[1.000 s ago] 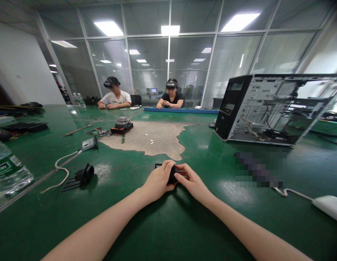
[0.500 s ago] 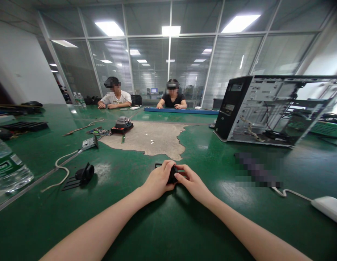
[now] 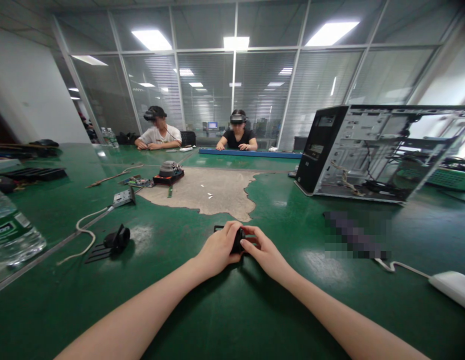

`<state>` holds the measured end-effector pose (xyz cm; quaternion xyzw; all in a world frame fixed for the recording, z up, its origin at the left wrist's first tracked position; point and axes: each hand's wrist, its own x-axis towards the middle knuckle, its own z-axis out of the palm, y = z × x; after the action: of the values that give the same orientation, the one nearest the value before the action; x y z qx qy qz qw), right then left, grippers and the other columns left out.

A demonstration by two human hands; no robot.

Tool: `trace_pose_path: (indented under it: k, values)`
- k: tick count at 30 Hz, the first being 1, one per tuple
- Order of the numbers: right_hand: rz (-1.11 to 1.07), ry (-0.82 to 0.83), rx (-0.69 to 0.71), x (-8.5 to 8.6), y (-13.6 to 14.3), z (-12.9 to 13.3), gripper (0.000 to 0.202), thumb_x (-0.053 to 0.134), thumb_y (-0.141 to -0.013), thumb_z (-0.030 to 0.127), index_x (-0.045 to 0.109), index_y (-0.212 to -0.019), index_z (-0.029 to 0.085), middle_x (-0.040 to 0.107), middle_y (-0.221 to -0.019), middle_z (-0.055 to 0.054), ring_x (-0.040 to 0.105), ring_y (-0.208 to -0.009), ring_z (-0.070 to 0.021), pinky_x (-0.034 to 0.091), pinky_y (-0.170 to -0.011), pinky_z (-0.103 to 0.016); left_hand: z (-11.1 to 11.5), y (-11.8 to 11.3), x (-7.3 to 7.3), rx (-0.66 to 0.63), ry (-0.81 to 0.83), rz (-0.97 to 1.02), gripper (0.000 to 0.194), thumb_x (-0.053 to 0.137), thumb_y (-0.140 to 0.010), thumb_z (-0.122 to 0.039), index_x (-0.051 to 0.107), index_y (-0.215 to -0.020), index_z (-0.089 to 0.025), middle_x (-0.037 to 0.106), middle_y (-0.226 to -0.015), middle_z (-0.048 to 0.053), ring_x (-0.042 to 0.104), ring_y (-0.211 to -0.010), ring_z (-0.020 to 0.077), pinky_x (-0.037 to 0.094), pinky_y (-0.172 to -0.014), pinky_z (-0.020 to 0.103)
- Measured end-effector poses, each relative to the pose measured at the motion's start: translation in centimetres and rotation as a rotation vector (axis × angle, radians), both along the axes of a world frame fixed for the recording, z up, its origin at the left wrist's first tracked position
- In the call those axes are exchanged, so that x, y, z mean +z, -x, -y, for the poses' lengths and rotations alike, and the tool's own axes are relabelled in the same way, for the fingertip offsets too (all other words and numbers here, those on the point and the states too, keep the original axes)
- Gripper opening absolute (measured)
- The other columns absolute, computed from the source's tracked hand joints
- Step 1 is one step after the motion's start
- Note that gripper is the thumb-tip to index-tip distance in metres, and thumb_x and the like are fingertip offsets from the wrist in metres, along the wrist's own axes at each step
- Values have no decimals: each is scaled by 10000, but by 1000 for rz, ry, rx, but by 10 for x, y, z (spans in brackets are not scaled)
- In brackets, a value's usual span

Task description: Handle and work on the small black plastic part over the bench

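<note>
A small black part (image 3: pixel 238 242) sits between my two hands, low over the green table (image 3: pixel 232 310) near the middle of the view. My left hand (image 3: pixel 219 246) is wrapped round its left side, and a black frame-like end sticks out beyond the knuckles. From the right, my right hand (image 3: pixel 263 249) grips the same part between thumb and fingers. Much of the part is hidden by my fingers. Another black part with flat prongs (image 3: pixel 114 243) lies on the table to the left.
An open computer case (image 3: pixel 326 150) stands at the right, a water bottle (image 3: pixel 13 232) at the left edge. A metal bracket (image 3: pixel 123 197), a red-and-black part with a grey top (image 3: pixel 168 172) and a white cable lie left. Two people sit across the table.
</note>
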<state>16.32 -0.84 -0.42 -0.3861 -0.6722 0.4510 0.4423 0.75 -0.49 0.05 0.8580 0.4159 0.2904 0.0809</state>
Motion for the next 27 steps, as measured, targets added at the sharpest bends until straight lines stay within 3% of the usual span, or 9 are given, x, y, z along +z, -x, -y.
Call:
trace_pose_path:
  k: [10,17,23,27]
  values:
    - [-42,-39,35,-1,0,2,161,508,-768,310,463,-890,216,530,-895,-5,550,-841,-132,480,-717,-273,0,0,-1,4,-37,-24,617,585,-653,-173,249,-1168,-228,391,-1170,76,516,-967,227,465,-757,380]
    - [5,15,16,1,-1,-1,248,512,-760,295,468,-987,204,530,-1009,-43,550,-856,-138,468,-772,-308,1,1,1,1,-34,-45,625,593,-639,-161,257,-1162,-218,396,-1172,78,518,-940,226,465,-749,372]
    - [-16,-52,62,3,-1,4,206,544,-745,277,460,-923,215,513,-952,-16,529,-924,-149,482,-754,-279,1,1,1,8,-13,-54,654,584,-624,-142,242,-1172,-241,387,-1184,69,520,-934,224,457,-750,376]
    - [-35,-35,42,-2,-1,0,183,522,-760,309,458,-902,212,512,-928,-14,546,-857,-139,488,-718,-280,0,0,-1,21,-31,-54,613,577,-653,-174,248,-1168,-228,399,-1170,70,519,-922,219,456,-739,361]
